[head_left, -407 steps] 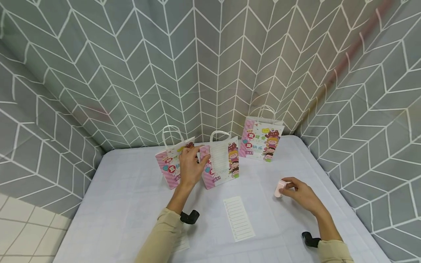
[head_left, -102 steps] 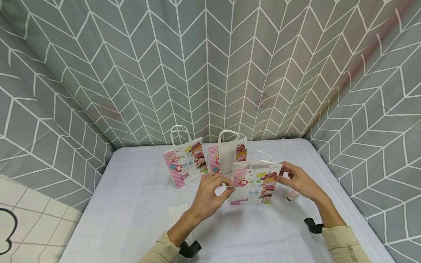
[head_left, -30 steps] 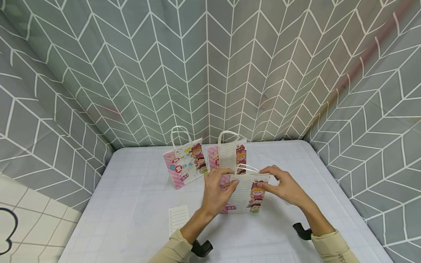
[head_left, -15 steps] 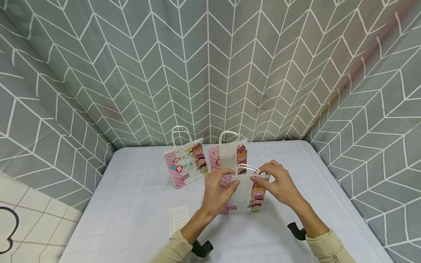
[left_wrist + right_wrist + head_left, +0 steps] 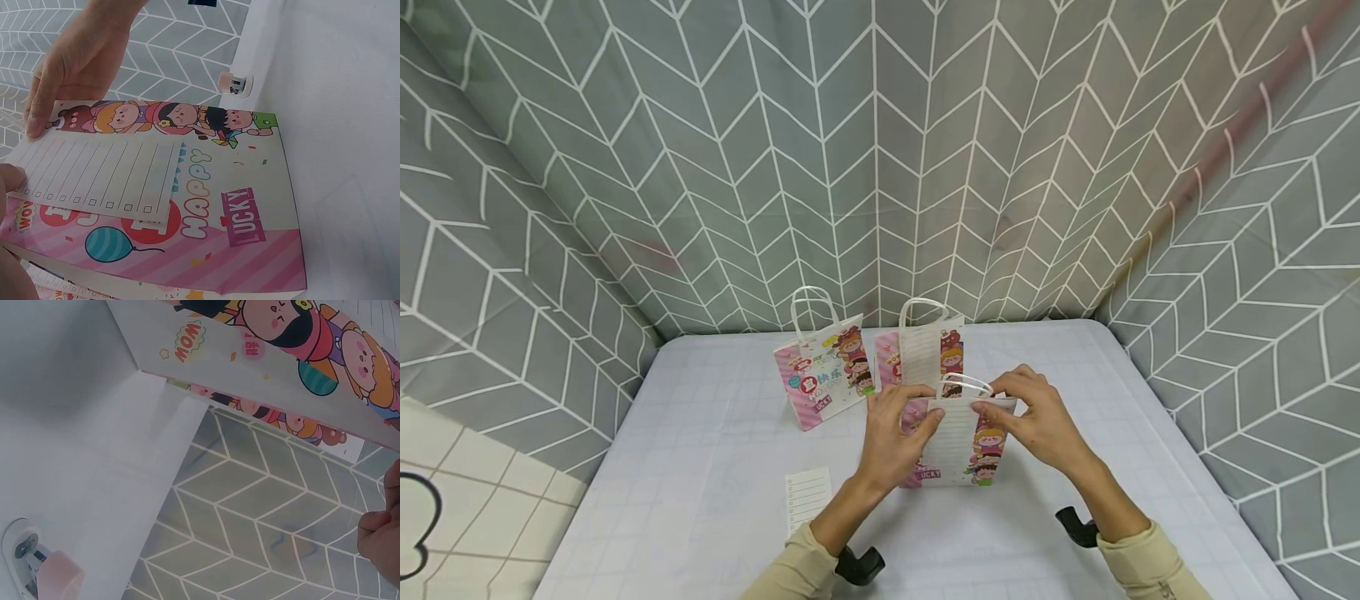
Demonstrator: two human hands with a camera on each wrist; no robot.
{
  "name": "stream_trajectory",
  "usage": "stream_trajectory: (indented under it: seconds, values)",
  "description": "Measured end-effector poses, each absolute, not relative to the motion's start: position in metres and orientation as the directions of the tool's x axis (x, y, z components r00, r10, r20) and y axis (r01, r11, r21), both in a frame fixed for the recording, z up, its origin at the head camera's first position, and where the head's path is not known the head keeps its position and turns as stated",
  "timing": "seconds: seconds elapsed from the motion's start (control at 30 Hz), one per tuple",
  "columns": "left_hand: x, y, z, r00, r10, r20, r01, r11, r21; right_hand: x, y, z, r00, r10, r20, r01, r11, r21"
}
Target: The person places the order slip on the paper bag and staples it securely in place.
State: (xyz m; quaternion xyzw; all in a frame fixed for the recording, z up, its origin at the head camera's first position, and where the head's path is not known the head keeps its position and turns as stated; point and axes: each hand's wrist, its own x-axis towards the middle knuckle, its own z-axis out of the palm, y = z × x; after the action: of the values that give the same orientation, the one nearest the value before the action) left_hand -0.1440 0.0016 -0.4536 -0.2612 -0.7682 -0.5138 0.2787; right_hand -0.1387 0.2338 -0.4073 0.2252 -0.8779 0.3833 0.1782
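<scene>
A pink-and-white cartoon paper gift bag (image 5: 990, 454) stands upright near the middle of the table. A lined checklist sheet (image 5: 949, 446) lies flat against its front, its top at the bag's rim. My left hand (image 5: 891, 446) pinches the rim and the sheet's left upper part, thumb in front. At the right of the rim, my right hand (image 5: 1037, 417) pinches the sheet and bag, thumb on the front and fingers behind. A small pink-and-white device (image 5: 53, 572) with a metal part lies on the table by the bag; my right hand hides it in the head view.
Two similar bags stand behind: one at the left (image 5: 823, 375), and a middle bag (image 5: 887, 358) with a lined sheet on its front. Another checklist sheet (image 5: 807, 498) lies on the white-covered table (image 5: 700, 467), partly under my left forearm. A patterned curtain (image 5: 880, 167) encloses the back and sides.
Earlier my right hand held the pink device, then released it. The bag came forward from the back right. The sheet came against its front, and my right thumb shifted left onto the sheet.
</scene>
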Motion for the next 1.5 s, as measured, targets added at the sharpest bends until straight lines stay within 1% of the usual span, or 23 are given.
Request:
stream_trajectory:
  seconds: [0.27, 0.77, 1.1, 1.3, 1.5]
  values:
    - [-0.145, 0.003, -0.454, -0.705, 0.113, 0.7, 0.692, 0.33, 0.643, -0.139, 0.234, -0.408, -0.834, -0.258, 0.488, -0.534, 0.605, -0.591]
    - [-0.145, 0.004, -0.454, -0.714, 0.104, 0.693, 0.683, 0.32, 0.656, -0.137, 0.234, -0.408, -0.856, -0.243, 0.456, -0.497, 0.628, -0.598]
    - [-0.144, 0.003, -0.453, -0.732, 0.112, 0.672, 0.666, 0.327, 0.67, -0.138, 0.234, -0.408, -0.856, -0.239, 0.457, -0.495, 0.63, -0.598]
    - [-0.145, 0.003, -0.454, -0.726, 0.106, 0.679, 0.671, 0.327, 0.666, -0.138, 0.237, -0.411, -0.855, -0.234, 0.463, -0.498, 0.618, -0.608]
    - [-0.145, 0.003, -0.455, -0.73, 0.103, 0.676, 0.668, 0.321, 0.672, -0.135, 0.244, -0.412, -0.868, -0.224, 0.444, -0.482, 0.599, -0.639]
